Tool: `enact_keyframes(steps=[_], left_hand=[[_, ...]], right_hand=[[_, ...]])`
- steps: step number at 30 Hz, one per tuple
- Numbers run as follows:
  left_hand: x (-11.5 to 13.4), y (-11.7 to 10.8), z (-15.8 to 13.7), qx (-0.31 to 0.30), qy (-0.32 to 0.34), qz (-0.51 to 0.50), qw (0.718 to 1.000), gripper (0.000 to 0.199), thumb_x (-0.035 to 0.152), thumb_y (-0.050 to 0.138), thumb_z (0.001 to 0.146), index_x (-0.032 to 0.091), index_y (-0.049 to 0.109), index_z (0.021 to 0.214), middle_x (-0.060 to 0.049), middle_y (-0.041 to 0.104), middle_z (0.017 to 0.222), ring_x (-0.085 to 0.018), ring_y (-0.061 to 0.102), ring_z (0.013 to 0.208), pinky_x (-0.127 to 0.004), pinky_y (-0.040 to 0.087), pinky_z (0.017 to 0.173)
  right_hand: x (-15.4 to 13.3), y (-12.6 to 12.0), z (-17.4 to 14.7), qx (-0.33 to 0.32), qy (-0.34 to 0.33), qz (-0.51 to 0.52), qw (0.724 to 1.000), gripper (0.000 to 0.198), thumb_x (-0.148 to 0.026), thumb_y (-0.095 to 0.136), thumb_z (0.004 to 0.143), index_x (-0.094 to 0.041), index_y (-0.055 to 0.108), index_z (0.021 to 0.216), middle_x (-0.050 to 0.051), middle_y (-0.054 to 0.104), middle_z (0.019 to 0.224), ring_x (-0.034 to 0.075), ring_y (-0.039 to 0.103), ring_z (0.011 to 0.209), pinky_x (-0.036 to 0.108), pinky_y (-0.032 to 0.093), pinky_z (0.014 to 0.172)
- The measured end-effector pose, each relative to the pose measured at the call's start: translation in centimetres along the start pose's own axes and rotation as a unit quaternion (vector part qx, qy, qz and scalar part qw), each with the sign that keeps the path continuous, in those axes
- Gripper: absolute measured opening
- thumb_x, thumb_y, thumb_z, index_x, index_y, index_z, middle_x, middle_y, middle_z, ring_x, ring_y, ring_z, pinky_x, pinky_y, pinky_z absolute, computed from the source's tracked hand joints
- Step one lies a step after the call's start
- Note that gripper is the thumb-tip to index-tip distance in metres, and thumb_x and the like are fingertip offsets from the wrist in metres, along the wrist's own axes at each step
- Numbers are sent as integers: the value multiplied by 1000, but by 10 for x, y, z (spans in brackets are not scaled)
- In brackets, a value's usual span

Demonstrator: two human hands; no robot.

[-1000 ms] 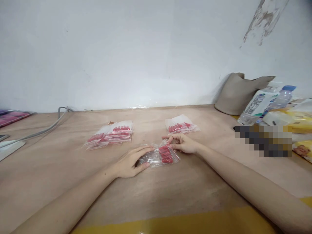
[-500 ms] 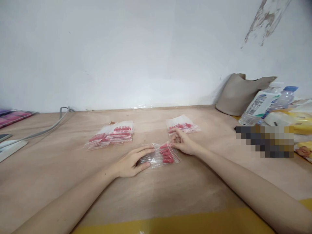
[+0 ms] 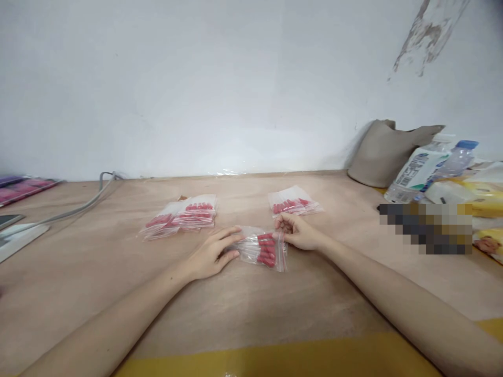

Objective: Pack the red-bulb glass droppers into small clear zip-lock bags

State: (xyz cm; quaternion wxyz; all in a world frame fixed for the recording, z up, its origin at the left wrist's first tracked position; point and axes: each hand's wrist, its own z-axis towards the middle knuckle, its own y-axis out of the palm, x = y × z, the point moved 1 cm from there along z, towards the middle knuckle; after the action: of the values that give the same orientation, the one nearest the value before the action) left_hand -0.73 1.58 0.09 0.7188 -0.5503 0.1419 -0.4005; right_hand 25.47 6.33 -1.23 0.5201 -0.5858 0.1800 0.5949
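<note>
A clear zip bag [image 3: 251,257] lies in front of me, with several red, finger-shaped pieces [image 3: 267,250] in a row inside it. My left hand [image 3: 214,253] is at its left end, fingers stretched and thumb apart, touching the plastic. At the other end, my right hand [image 3: 296,232] pinches the zip edge between thumb and fingers. Behind my left hand is a pile of similar filled bags [image 3: 188,215], partly overlapping. More filled bags [image 3: 294,201] lie just beyond my right hand.
A grey cable [image 3: 84,204] crosses the table's left side, near a pink and purple package [image 3: 27,189]. On the right stand a taupe bag [image 3: 387,152], a labelled plastic bottle [image 3: 416,170] and a yellow packet [image 3: 485,193]. A white wall [image 3: 236,94] closes off the back.
The zip bag has shifted and its zip edge now stands straighter beside my right fingers. My right hand has drawn slightly nearer me; my left fingertips have slid a little left.
</note>
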Motion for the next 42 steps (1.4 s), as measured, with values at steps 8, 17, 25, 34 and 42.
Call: enact_keyframes(steps=[8,17,25,34,42], left_hand=[[16,3,3,154,-46,-17,987,19,29,50,86,20,61,99,-6,61,102,-19,58,92,-33,47,82],[31,9,4,119,-16,138,983,51,42,53,81,22,45,128,-8,55,120,-21,63,88,-29,51,68],[49,11,7,76,-23,190,979,73,60,54,71,17,45,129,-10,51,126,-31,50,108,-38,51,71],[19,-1,9,67,-39,191,978,45,22,47,76,14,54,120,-10,54,124,-26,48,115,-41,40,96],[14,16,41,-61,15,218,974,39,39,36,92,18,52,121,-10,51,127,-25,43,121,-38,35,101]], right_hand=[[-17,12,-3,-37,91,275,956,21,-30,61,72,-22,42,74,1,57,107,15,56,82,31,44,70],[-32,35,-9,-21,61,386,920,27,-13,67,58,-20,44,72,-2,56,102,14,56,88,30,41,78],[-32,66,-5,206,108,439,868,32,-26,65,62,-21,33,63,-3,52,75,12,56,80,30,43,78],[-23,-6,3,201,-65,-217,953,13,-29,54,72,-20,57,81,8,59,95,22,52,96,42,39,87],[27,-77,11,30,46,-487,872,67,-63,46,74,-30,38,133,12,34,139,33,31,126,54,26,97]])
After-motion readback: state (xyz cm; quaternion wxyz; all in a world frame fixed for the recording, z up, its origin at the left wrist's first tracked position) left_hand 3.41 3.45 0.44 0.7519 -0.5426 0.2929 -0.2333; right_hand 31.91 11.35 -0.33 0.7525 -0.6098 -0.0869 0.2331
